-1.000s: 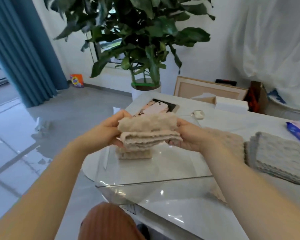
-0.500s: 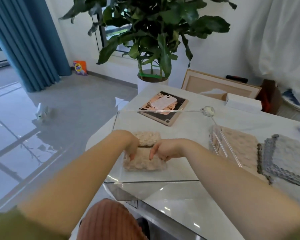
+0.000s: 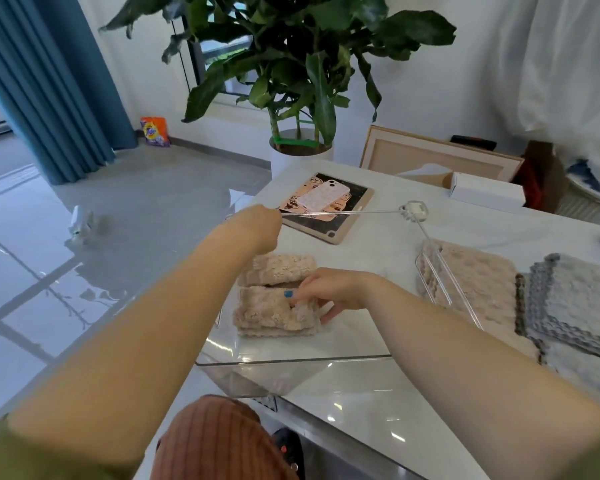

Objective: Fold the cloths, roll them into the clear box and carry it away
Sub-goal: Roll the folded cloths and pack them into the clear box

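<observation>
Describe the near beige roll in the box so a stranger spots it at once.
On the white table, by the big plant, stands a clear box. Two beige rolls lie inside, at its left. Yours is the near roll, closest to the person, with the right grip holding its right end; the far roll lies behind it.

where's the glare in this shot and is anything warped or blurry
Head view: daylight glares off the glossy floor and streaks the near wall of the clear box. Also in the head view, the wide lens bows the blue curtain and stretches both forearms at the bottom edge. The left hand looks slightly soft, while the near folded cloth under the right hand is fairly sharp.
</observation>
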Motion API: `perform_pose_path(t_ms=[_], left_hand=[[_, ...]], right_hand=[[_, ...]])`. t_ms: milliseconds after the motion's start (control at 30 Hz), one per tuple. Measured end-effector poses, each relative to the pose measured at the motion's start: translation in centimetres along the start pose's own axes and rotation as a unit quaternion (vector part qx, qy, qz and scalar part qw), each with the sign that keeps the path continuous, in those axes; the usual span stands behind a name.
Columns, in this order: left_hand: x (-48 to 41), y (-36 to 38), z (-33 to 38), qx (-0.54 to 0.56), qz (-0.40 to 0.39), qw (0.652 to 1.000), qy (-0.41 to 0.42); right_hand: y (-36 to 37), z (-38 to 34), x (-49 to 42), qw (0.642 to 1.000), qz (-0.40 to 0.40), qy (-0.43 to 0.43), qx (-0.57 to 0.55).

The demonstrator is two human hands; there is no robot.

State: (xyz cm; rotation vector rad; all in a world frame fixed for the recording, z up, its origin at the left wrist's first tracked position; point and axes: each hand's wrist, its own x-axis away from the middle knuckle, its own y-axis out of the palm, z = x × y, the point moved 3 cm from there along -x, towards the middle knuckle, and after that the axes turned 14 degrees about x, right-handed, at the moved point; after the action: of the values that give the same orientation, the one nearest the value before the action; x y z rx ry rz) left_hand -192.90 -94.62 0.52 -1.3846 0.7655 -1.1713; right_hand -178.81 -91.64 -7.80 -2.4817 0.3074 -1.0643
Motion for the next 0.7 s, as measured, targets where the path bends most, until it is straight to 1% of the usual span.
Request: perform_pose_path(t_ms=[33,67,133,200,267,300,367,433,467,533,600,667,700], left_hand=[[-0.4,0.0,0.1,0.021,0.032,0.999,0.003],[-0.7,0.7,0.2,0.03,0.03,0.999,0.007],[-1.2,2.8,0.8,0.011,-0.022,0.999,0.03],[-1.3,4.4,1.1,-0.004,-0.054,0.998,0.039],[-1.3,5.2,1.0,0.0,-0.081,0.996,0.043],[-1.1,5.6,0.9,0.01,-0.099,0.994,0.038],[-0.7,6.0,0.7,0.021,-0.137,0.99,0.018],[-0.7,6.2,0.7,0.006,-0.152,0.988,0.019],[-0.8,6.0,0.9,-0.013,-0.141,0.989,0.03],[-0.8,5.1,1.6,-0.083,-0.084,0.991,0.065],[-0.6,4.3,2.4,-0.163,-0.03,0.981,0.096],[-0.6,4.1,2.5,-0.212,-0.012,0.973,0.095],[-0.6,4.1,2.4,-0.218,-0.016,0.972,0.084]], right_hand=[[0.0,0.1,-0.2,1.0,0.014,-0.003,0.011],[0.0,0.3,-0.4,0.999,0.032,-0.008,0.029],[-0.1,0.8,-0.9,0.996,0.064,-0.008,0.064],[-0.1,1.4,-1.2,0.997,0.069,0.008,0.044],[-0.2,1.7,-1.4,0.998,0.048,0.03,0.0],[-0.2,1.8,-1.4,0.998,0.031,0.049,-0.004],[-0.3,2.1,-1.4,0.996,0.003,0.091,0.027],[-0.2,2.4,-1.2,0.991,-0.024,0.116,0.054],[-0.1,2.4,-1.0,0.99,-0.038,0.119,0.061],[0.0,2.0,-0.7,0.992,-0.051,0.093,0.071],[-0.2,1.3,-0.6,0.997,-0.018,0.045,0.059],[-0.5,0.8,-0.8,0.999,0.028,0.014,0.03],[-0.6,0.8,-0.9,0.999,0.048,0.008,0.023]])
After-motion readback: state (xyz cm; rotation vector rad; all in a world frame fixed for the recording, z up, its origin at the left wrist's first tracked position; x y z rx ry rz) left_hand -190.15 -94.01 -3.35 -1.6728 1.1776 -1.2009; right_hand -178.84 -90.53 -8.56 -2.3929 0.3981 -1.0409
